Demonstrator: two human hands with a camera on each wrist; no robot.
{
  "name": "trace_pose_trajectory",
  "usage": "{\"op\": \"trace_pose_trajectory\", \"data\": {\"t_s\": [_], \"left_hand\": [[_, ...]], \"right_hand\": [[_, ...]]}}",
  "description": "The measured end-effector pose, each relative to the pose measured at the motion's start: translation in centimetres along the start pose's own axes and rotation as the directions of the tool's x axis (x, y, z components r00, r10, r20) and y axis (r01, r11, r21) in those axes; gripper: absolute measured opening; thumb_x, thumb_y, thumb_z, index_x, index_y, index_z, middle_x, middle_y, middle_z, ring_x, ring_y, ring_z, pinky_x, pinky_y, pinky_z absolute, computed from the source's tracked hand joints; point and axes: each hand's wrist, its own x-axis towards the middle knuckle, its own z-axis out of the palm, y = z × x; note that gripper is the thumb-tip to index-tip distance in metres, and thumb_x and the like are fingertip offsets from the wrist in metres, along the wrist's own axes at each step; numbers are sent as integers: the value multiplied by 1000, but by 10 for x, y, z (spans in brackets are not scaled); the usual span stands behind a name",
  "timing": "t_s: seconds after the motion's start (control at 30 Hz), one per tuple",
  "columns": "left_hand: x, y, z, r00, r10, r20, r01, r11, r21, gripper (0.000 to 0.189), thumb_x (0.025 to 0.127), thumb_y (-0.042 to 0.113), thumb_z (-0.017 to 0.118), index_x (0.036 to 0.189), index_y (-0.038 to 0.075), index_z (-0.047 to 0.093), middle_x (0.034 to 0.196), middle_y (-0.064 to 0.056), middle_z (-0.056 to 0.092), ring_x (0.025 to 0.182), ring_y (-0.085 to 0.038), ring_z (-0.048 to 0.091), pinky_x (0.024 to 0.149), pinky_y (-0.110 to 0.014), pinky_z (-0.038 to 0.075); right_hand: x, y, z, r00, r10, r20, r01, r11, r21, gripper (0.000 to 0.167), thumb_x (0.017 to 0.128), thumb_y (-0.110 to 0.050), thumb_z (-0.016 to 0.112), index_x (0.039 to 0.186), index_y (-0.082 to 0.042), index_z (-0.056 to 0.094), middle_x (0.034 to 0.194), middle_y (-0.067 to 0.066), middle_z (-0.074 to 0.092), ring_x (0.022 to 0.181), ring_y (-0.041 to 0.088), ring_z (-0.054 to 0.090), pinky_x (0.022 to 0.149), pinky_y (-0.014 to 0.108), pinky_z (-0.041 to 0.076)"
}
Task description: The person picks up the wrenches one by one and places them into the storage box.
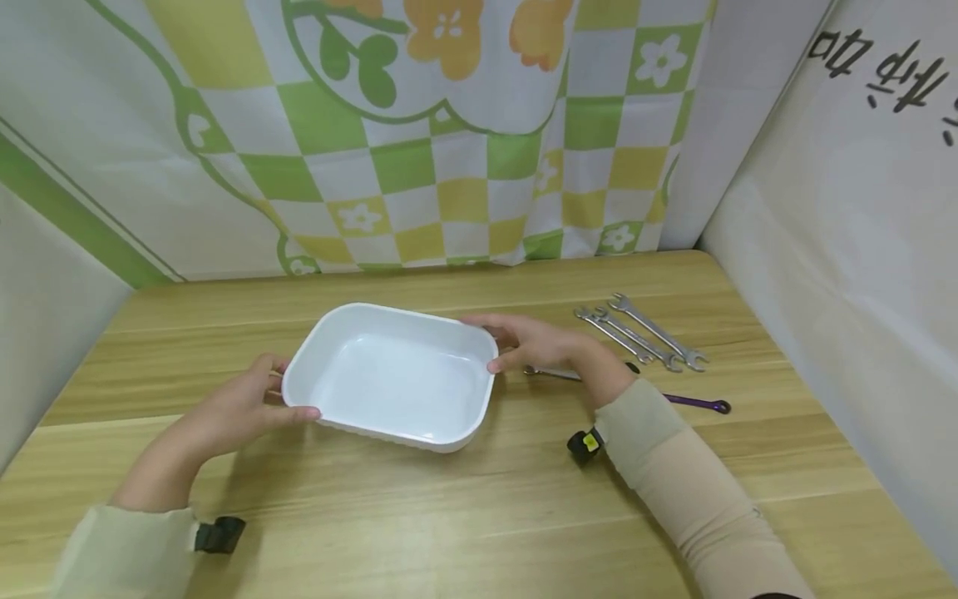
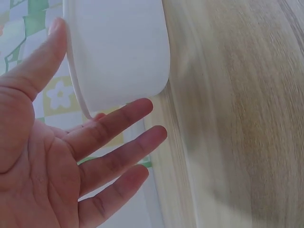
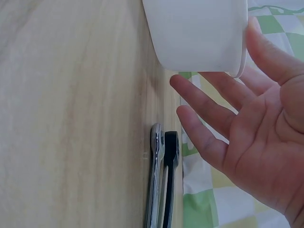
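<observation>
A white rectangular dish (image 1: 397, 381) with rounded corners and nothing inside is between both hands, over the middle of the table. My left hand (image 1: 239, 408) holds its left end, the thumb on the near rim and fingers at the end wall. At the opposite end my right hand (image 1: 535, 343) holds the rim, thumb toward me and fingers along the far corner. In the left wrist view the dish's outer wall (image 2: 118, 52) shows beside spread fingers (image 2: 126, 152). The right wrist view shows lower fingers (image 3: 204, 137) extended below the dish (image 3: 199, 38).
Three silver wrenches (image 1: 644, 337) lie side by side at the table's back right. Nearer, a silver wrench (image 1: 550, 373) and a purple wrench (image 1: 696, 403) lie partly hidden by my right forearm. A checked, flowered cloth (image 1: 464, 183) hangs behind the wooden table (image 1: 464, 532).
</observation>
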Motion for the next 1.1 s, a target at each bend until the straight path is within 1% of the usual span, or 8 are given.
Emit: {"op": "trace_pose_trajectory", "data": {"t_s": [0.17,0.27,0.37,0.47,0.57,0.73,0.93,1.1], "left_hand": [[-1,-3,-2,999,34,9,-34,999,-19,62,91,33,73,124,-8,40,121,-29,64,113,-41,62,86,-53,52],[-1,-6,-2,998,55,7,-54,998,-18,53,91,29,73,118,-5,43,117,-26,66,110,-37,64,84,-48,52],[-2,-10,0,997,73,5,-73,997,-9,46,91,26,74,112,-2,45,113,-19,68,105,-28,65,81,-39,51],[-4,-12,0,996,82,18,-81,996,-20,41,91,22,73,109,-1,45,107,-13,70,98,-15,64,78,-28,49],[-5,-12,1,995,85,44,-83,996,-46,39,91,21,72,108,-1,45,106,-12,72,95,-8,63,77,-23,47],[-4,-11,3,991,104,81,-97,991,-87,39,92,21,72,109,-3,46,107,-13,72,97,-9,64,78,-24,48],[-6,-11,5,983,135,126,-117,983,-143,39,93,19,71,115,-6,51,107,-12,71,94,-8,65,77,-25,50],[-10,-9,5,980,129,150,-108,984,-142,43,93,21,70,118,-8,51,105,-12,70,92,-12,64,75,-25,50]], "right_hand": [[1,3,-2,999,-7,-40,9,1000,29,72,96,1,60,157,-12,27,158,12,40,142,31,43,111,46,40],[1,5,-3,997,4,-74,1,998,57,70,96,2,60,157,-11,28,157,12,40,142,31,43,111,45,41],[3,6,-3,995,21,-102,-12,996,85,68,96,2,60,156,-10,30,156,13,41,143,30,42,111,45,40],[4,8,-3,991,36,-126,-25,995,94,67,96,1,60,155,-10,32,155,14,42,144,29,41,111,43,41],[4,9,-3,987,44,-152,-29,995,94,64,96,1,59,154,-9,34,154,16,44,144,29,41,112,44,40],[5,8,-5,977,66,-202,-48,995,90,61,97,-1,60,153,-9,37,150,18,48,141,31,44,112,46,39],[8,9,-4,968,74,-238,-63,997,51,58,97,-4,60,151,-10,40,145,18,52,137,32,48,111,46,39],[10,9,-4,963,81,-256,-71,996,48,57,97,-4,60,150,-11,42,144,19,53,135,32,50,108,43,43]]}}
